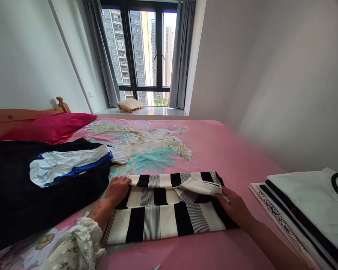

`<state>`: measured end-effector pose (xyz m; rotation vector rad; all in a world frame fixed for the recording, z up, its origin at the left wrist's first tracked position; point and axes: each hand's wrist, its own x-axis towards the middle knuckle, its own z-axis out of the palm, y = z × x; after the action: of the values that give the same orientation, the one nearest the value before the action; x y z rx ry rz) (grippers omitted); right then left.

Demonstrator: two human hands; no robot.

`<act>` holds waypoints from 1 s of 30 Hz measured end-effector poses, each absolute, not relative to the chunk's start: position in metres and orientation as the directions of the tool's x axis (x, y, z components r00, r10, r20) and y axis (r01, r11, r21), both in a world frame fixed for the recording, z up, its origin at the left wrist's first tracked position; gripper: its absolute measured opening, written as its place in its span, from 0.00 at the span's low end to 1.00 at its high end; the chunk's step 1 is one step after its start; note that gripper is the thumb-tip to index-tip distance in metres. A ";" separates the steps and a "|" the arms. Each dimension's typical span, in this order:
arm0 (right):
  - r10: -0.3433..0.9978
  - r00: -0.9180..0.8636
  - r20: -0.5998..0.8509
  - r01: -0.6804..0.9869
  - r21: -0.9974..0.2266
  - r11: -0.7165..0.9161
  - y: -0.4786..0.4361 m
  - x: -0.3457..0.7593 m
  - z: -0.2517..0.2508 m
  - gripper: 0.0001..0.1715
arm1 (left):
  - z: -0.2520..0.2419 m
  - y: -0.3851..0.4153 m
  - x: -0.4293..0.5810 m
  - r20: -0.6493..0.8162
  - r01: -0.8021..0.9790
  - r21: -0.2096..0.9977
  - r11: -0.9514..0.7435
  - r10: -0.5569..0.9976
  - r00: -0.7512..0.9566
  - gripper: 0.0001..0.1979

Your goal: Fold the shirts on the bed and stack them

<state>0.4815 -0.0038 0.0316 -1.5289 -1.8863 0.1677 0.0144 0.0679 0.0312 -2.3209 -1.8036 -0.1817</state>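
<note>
Lower centre — left hand (117, 189) lay flat, fingers released, on striped shirt (163, 219); right hand (235, 206) pinched its fold — edges needed aligning.

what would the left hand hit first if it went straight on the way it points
Its fingertips touch the striped garment. Going on up and right, the left hand would probably ride over that garment's folded top strip first, then reach the pink bedsheet; depth is hard to judge.
</note>
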 end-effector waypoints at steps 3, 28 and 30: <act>0.888 -0.138 0.438 0.775 -0.510 0.372 -0.016 0.492 0.033 0.14 | 0.035 0.054 0.004 0.212 0.949 -0.085 -0.304 0.925 0.316 0.17; 0.935 -0.354 0.029 0.812 -0.487 0.322 0.114 0.389 -0.010 0.28 | -0.020 0.097 0.081 0.104 0.941 0.205 -0.269 0.962 0.252 0.23; 0.967 -0.221 -0.127 0.917 -0.366 0.161 0.120 0.409 -0.018 0.37 | -0.026 0.093 0.077 0.045 0.986 0.142 -0.093 0.995 0.087 0.32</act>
<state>0.4093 0.1195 -0.0183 -1.8691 -2.2858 0.5588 0.0769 0.0933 -0.0263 -2.3701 -2.1641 -0.2079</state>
